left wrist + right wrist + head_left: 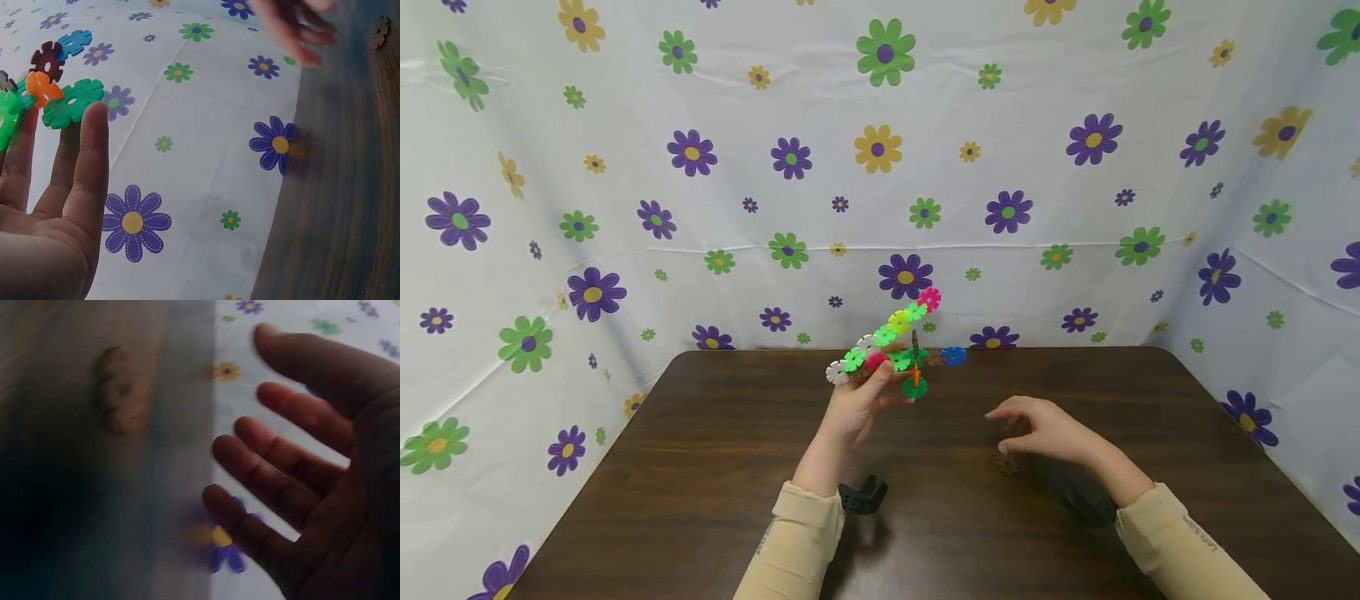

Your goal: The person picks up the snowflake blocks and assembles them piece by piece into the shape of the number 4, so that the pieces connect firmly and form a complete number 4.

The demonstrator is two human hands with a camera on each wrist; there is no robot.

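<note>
My left hand point(856, 406) holds a build of interlocking notched plastic discs point(886, 335) up over the table's far half, thumb on its near side. A long row of white, green, yellow and pink discs slants up to the right. A shorter arm ends in a blue disc point(954, 357). An orange disc point(44, 89) and a green disc point(74, 103) stand by my fingertips in the left wrist view. My right hand point(1048, 432) hovers with fingers parted and nothing between them. Near its thumb, a loose brown disc point(1007, 463) lies on the table, blurred in the right wrist view.
The dark wood table point(715, 467) ends at a white flowered cloth point(820, 183) hanging behind and at both sides. A black curved piece point(863, 495) shows beside my left wrist. Below my right forearm is a dark, blurry shape point(1086, 500).
</note>
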